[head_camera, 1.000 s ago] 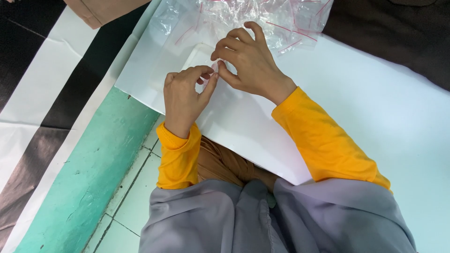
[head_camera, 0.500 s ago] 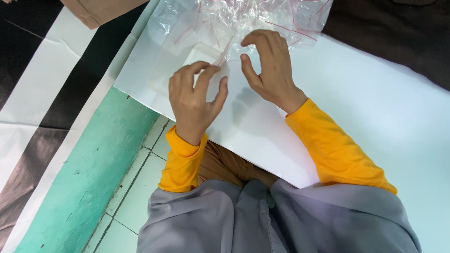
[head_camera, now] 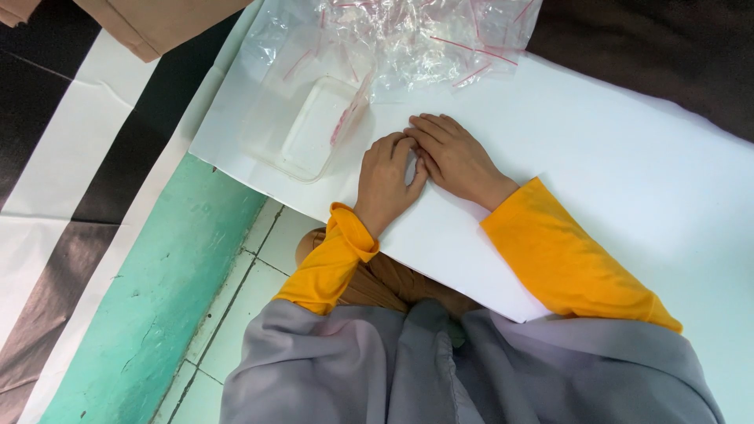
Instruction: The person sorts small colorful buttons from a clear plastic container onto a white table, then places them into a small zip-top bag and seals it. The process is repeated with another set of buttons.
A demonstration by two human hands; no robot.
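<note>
Both the left hand (head_camera: 386, 179) and right hand (head_camera: 454, 157) press curled fingers together on the white sheet (head_camera: 597, 157), hiding whatever lies beneath.

A clear shallow plastic tray (head_camera: 312, 126) lies on the white sheet's left part, beside a heap of clear zip bags (head_camera: 408, 35) with red strips. A teal painted strip (head_camera: 157, 290) borders pale floor tiles (head_camera: 251, 283), and a brown cardboard box (head_camera: 157, 20) sits at the upper left.

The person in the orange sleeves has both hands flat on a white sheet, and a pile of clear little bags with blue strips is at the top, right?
Nearly right, but the strips are not blue. In the head view, the left hand and right hand do lie on the white sheet, and the pile of clear little bags at the top has red strips.
</note>
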